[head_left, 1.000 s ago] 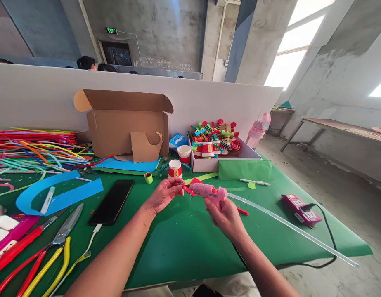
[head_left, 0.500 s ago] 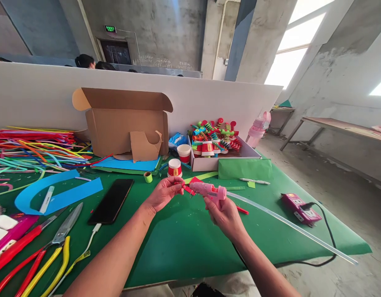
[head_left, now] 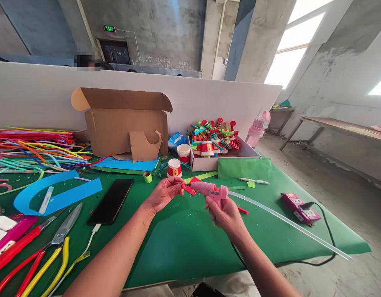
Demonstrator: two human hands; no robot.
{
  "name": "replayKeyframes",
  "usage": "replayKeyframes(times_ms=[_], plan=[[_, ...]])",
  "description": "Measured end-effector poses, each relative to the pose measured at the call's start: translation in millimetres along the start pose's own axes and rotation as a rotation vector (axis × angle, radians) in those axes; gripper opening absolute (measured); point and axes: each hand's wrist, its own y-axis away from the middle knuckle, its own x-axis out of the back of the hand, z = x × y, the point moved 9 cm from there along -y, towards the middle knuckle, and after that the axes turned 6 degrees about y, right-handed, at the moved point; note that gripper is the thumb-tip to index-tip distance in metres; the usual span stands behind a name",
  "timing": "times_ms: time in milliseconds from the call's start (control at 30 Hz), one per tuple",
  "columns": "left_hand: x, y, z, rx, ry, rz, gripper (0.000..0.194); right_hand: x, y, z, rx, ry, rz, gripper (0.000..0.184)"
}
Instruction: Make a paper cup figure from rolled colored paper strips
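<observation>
My right hand [head_left: 221, 209] is wrapped round the handle of a pink glue gun [head_left: 209, 189], and a long clear glue stick [head_left: 283, 218] trails from its back end. The gun's nozzle points left, close to the fingertips of my left hand [head_left: 165, 192]. Those fingers pinch a small red piece [head_left: 179, 186], mostly hidden, so its kind is unclear. Red paper [head_left: 195, 180] lies behind the nozzle. Just beyond my left hand stands a red and white paper cup [head_left: 174, 168], upside down, with dark coiled pipe cleaners at its sides. A small green roll [head_left: 147, 177] is left of it.
A box of colourful cup figures [head_left: 215, 142] stands at the back, beside a pink bottle [head_left: 256, 130]. To the left are a phone [head_left: 111, 202], scissors [head_left: 66, 227], pliers, a blue paper strip [head_left: 75, 196] and pipe cleaners [head_left: 38, 148]. A purple power strip [head_left: 301, 209] with a cord sits right.
The glue gun and my right hand have shifted very slightly right, and the glue stick's tail end has moved a little left and up. My left hand stays in place.
</observation>
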Motion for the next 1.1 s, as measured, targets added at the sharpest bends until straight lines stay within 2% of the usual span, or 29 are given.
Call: replayKeyframes(times_ms=[200, 333, 467, 600, 700, 833, 900, 967, 1100], plan=[[-0.7, 0, -4, -0.003, 0.137, -0.013, 0.027, -6, 1, 6, -0.141, -0.186, -0.086, 0.059], [-3.7, 0, 4, -0.063, 0.203, -0.044, 0.021, 5, 5, -1, -0.173, -0.29, -0.074, 0.052], [-2.0, 0, 16, -0.134, 0.217, -0.032, 0.023, 40, 6, 6, -0.205, -0.277, -0.01, 0.045], [5.6, 1, 26, -0.212, 0.212, 0.034, 0.024, 93, 12, 32, -0.28, -0.219, 0.089, 0.042], [13.2, 1, 34, -0.266, 0.205, 0.078, 0.026, 134, 20, 50, -0.315, -0.001, 0.169, 0.034], [23.6, 2, 44, -0.317, 0.183, 0.13, 0.029, 177, 28, 56, -0.42, 0.703, 0.292, 0.04], [27.3, 3, 49, -0.336, 0.178, 0.157, 0.031, 183, 27, 52, -0.439, 0.998, 0.281, 0.043], [29.7, 5, 57, -0.368, 0.166, 0.191, 0.032, 182, 26, 48, -0.425, 1.177, 0.249, 0.045], [29.3, 11, 75, -0.434, 0.129, 0.234, 0.032, 179, 29, 46, -0.407, 1.281, 0.218, 0.046]])
